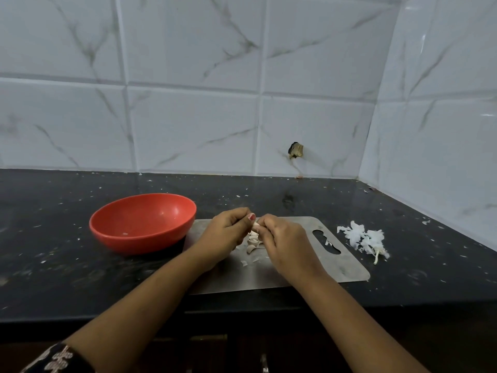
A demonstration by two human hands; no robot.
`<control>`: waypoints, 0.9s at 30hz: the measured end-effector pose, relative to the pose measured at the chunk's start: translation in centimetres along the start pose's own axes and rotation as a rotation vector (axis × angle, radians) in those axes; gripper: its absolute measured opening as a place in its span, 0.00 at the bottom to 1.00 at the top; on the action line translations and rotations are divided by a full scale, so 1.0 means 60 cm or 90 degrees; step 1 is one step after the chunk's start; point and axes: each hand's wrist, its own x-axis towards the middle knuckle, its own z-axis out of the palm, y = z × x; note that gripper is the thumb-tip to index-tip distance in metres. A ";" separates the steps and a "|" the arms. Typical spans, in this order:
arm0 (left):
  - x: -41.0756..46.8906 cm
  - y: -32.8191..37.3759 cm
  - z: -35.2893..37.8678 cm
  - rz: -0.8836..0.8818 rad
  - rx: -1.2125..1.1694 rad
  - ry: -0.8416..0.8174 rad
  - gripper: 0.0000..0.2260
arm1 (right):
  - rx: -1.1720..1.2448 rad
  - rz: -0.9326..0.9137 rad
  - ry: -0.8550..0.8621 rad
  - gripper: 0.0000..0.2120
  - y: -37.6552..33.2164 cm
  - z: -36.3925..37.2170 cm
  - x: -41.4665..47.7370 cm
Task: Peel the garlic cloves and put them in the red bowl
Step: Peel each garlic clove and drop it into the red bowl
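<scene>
1. Nearest the camera, a patterned sleeve (59,358) is seen on the left arm, and both forearms are stretched forward over the front edge of the table (53,278).
2. The left hand (228,230) and the right hand (285,238) are brought together, and one garlic clove (256,226) is pinched between them. The fingers (265,222) of both hands are curled round it, with a red-painted thumbnail pressed at its top end. How much skin is left on it cannot be told.
3. Just below the fingers, a few loose cloves (252,244) and scraps of skin are scattered on a metal cutting board (309,265), over which both hands are held. Whether these cloves are peeled cannot be made out; they are judged to be waiting their turn.
4. To the right of the fingers, beyond the board's handle slot, a heap of white papery peel (363,238) with a stalk is lying on the table, so the bulb is judged to have been broken apart already.
5. To the left of the fingers, touching or just beside the board's edge, the red bowl (142,224) is set upright. Only a tiny white fleck is visible inside; no clove is seen in it.
6. The task is therefore judged to be at an early stage: the held clove is to be stripped and dropped in the bowl, and the cloves on the board are to follow.
7. Farthest from the fingers, a marbled tile wall (188,117) is seen, with a small rough hole (295,150) low down.
</scene>
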 end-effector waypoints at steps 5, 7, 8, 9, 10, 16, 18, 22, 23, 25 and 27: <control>-0.001 0.011 -0.005 -0.120 -0.143 -0.065 0.16 | -0.205 -0.128 0.069 0.14 0.002 0.007 0.001; -0.001 0.014 -0.006 -0.150 -0.177 -0.071 0.18 | -0.237 -0.153 0.068 0.10 0.004 0.008 0.001; -0.001 0.015 -0.007 -0.155 -0.187 -0.070 0.19 | -0.233 -0.157 0.066 0.08 0.005 0.008 0.001; -0.001 0.015 -0.006 -0.153 -0.190 -0.065 0.19 | -0.214 -0.149 0.065 0.06 0.006 0.007 0.000; -0.001 0.014 -0.005 -0.144 -0.187 -0.060 0.19 | -0.170 -0.125 0.059 0.06 0.006 0.007 -0.001; -0.002 0.005 0.002 -0.065 -0.103 -0.010 0.14 | 0.264 0.137 0.031 0.04 -0.003 -0.009 0.005; -0.002 0.003 0.003 -0.048 -0.094 -0.014 0.14 | 0.336 0.173 0.026 0.06 -0.004 -0.012 0.006; -0.003 0.003 0.006 -0.041 -0.089 -0.025 0.16 | 0.339 0.164 0.008 0.06 -0.003 -0.014 0.006; -0.003 0.003 0.007 -0.038 -0.091 -0.030 0.16 | 0.333 0.158 0.003 0.06 -0.003 -0.013 0.007; -0.003 0.005 0.008 -0.031 -0.097 -0.038 0.16 | 0.329 0.149 0.000 0.06 -0.003 -0.013 0.006; -0.003 0.005 0.008 -0.024 -0.094 -0.038 0.15 | 0.335 0.145 0.006 0.06 -0.004 -0.014 0.006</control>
